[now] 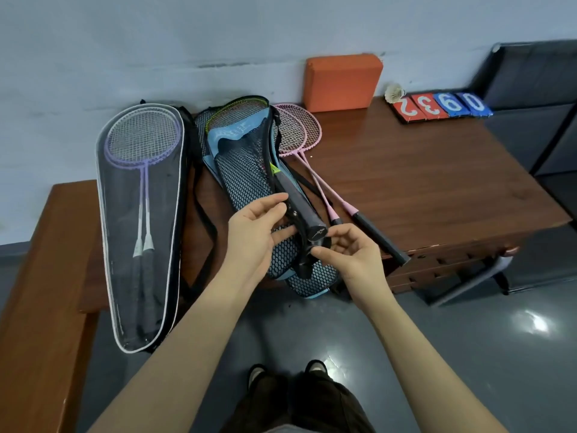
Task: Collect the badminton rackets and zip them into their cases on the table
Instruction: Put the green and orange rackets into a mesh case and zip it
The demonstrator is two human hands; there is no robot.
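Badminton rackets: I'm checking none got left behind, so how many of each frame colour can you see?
Purple-framed rackets inside the clear-fronted case: 2
Pink-framed rackets lying bare on the brown wooden table: 2
Yellow-green-framed rackets in the blue mesh case: at least 1; the mesh hides any more
Total: 5 clearly visible

Upper middle of the frame, an orange foam block (342,82) stands against the pale wall (156,42). Right of it, a white shuttlecock (394,92) sits beside red-and-blue score flip cards (443,107). Lower right, glossy grey floor (468,339).
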